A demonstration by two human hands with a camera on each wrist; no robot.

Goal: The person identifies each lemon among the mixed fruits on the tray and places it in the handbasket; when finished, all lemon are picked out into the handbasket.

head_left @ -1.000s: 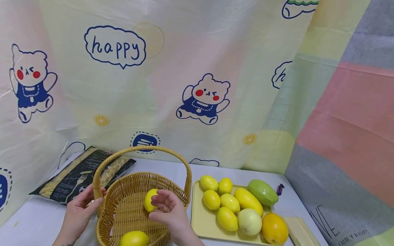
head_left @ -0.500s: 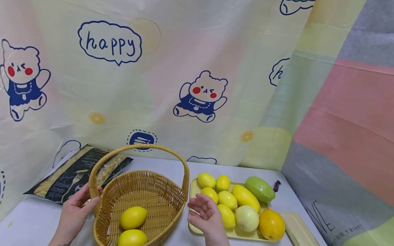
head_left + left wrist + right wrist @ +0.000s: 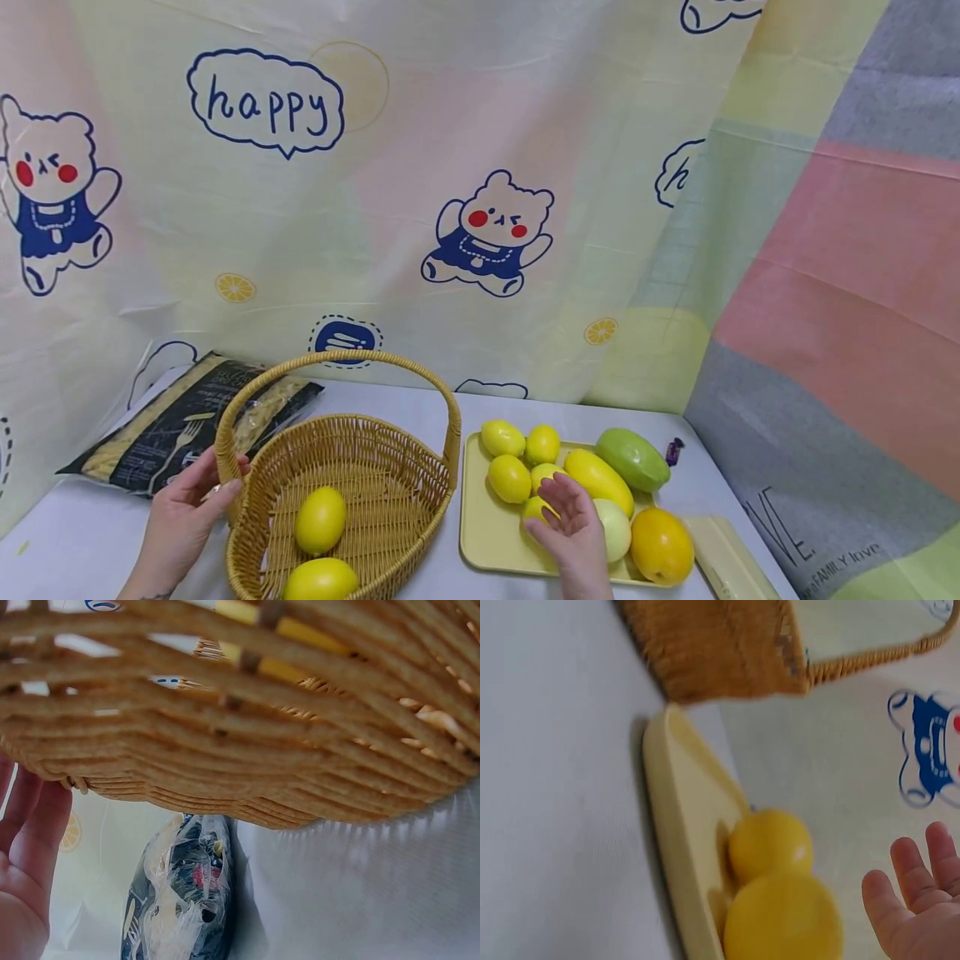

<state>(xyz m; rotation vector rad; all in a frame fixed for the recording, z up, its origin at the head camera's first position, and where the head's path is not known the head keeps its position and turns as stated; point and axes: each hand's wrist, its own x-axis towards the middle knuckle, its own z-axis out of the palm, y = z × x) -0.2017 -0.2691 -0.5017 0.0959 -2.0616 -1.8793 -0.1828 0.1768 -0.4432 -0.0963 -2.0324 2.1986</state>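
A wicker basket with a hoop handle stands left of centre and holds two lemons. My left hand rests against the basket's left rim by the handle base, fingers fairly straight. My right hand hovers open over a yellow tray, its fingers spread just above a lemon and holding nothing. The tray also carries other lemons, a yellow mango, a green mango, a pale round fruit and an orange fruit.
A dark bag of pasta lies behind the basket on the left. A small purple sweet and a pale flat board lie right of the tray. Printed cloth hangs close behind and to the right.
My right hand let go of a lemon in the basket and moved right to the tray. That lemon settled on the basket floor. The left hand stayed at the rim.
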